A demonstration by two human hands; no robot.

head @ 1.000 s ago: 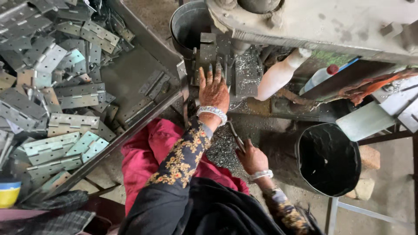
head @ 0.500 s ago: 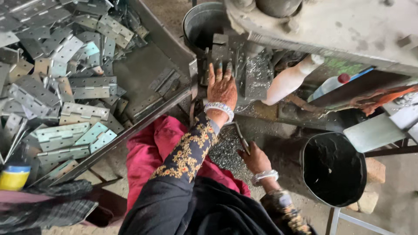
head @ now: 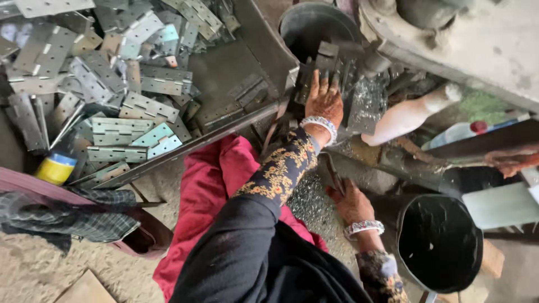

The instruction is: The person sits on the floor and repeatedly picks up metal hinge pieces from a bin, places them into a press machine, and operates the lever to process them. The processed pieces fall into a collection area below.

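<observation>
My left hand [head: 324, 101] reaches up to the machine, fingers laid over a dark metal hinge piece [head: 328, 59] set in its jaws. It wears a beaded bangle and a flower-patterned sleeve. Lower down, my right hand [head: 352, 205] rests by the machine's base, fingers closed on a dark flat metal piece [head: 332, 175]. Metal shavings [head: 306, 202] lie on the ground between my red-clad lap and that hand.
A sloping metal tray [head: 236, 73] on the left is heaped with several grey hinges [head: 120, 132]. A black bucket [head: 438, 244] stands at the lower right and a dark pail [head: 314, 25] behind the machine. A yellow can [head: 55, 168] and checked cloth [head: 73, 216] sit at the left.
The view has shifted slightly to the right. My left hand stays on the piece at the machine, and my right hand remains low by the shavings.
</observation>
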